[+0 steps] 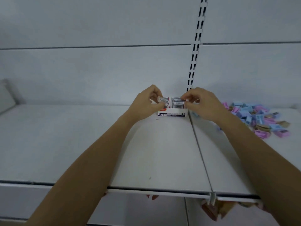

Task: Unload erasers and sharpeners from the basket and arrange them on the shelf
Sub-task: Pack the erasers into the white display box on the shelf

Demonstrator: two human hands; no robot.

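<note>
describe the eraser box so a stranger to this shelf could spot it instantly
On the white shelf, follow the black-slotted upright down to its foot. The eraser box stands there between the left hand and right hand. Unlike the loose pink and blue sharpeners to its right, it is white, printed 4B.

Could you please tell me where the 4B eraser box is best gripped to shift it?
I'd grip the 4B eraser box by its two short side walls, low down, reaching in from the front. Its top is open and packed with erasers, and its rear stands close to the back panel.
</note>
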